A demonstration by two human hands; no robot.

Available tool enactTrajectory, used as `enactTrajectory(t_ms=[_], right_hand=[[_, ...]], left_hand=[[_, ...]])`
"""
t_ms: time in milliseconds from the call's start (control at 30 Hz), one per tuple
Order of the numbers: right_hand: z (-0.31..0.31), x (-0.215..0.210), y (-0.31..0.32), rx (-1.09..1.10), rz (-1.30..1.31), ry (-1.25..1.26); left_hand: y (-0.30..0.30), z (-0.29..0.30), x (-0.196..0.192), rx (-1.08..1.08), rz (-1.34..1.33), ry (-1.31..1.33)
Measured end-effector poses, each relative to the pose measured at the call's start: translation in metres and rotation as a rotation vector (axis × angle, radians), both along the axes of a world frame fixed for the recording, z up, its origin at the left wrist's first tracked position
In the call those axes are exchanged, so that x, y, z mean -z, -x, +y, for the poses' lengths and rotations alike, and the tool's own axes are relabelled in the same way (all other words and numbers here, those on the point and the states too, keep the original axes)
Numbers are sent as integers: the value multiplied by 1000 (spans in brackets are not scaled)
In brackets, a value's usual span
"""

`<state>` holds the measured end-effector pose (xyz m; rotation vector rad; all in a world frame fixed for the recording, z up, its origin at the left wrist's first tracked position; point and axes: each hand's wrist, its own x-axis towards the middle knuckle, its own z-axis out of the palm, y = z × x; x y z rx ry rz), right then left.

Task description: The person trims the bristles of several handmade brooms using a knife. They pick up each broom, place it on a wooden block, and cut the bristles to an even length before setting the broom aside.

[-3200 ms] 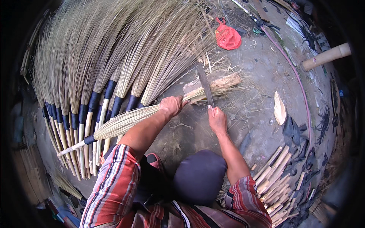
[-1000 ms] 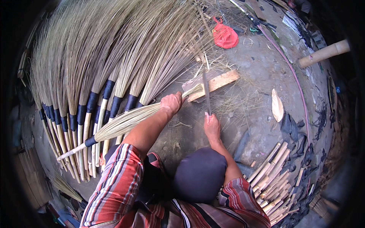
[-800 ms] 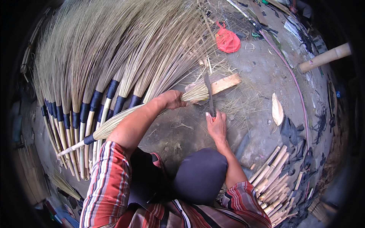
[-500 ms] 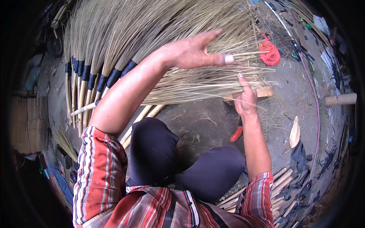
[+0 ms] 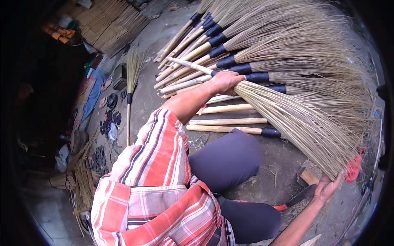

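A grass broom (image 5: 287, 117) lies slantwise across my front, its pale handle pointing up and left and its bristles fanning down to the right. My left hand (image 5: 226, 82) is wrapped around it just past the dark binding, where the bristles begin. Beside the bristle tips, my right hand (image 5: 327, 187) is open with its fingers stretched out and the palm partly facing up. Under the held broom lies a row of finished brooms (image 5: 320, 45) with black bindings and wooden handles; the held bristles hide part of them.
A knife (image 5: 301, 195) with a red handle and dark blade lies near my right forearm, by a wooden block (image 5: 308, 177). A red plastic bag (image 5: 352, 169) sits past my right hand. Another broom (image 5: 129, 98) lies at the left, below stacked flat slats (image 5: 108, 26).
My view has swung left. My left hand, open above the bristles before, now grips the broom near its binding. My right hand remains at the bristle tips.
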<state>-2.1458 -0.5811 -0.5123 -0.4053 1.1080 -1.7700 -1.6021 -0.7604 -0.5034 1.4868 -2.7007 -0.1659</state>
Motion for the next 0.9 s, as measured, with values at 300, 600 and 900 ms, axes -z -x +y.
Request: enactTrajectory(t_ms=[300, 600, 900], right_hand=[[14, -26, 52, 342, 46, -58], [31, 20, 67, 334, 56, -257], [82, 45, 65, 181, 173, -277]], left_hand=[[5, 61, -141, -397, 278, 221], [-219, 125, -194, -1407, -393, 471], [5, 67, 72, -382, 244, -211]])
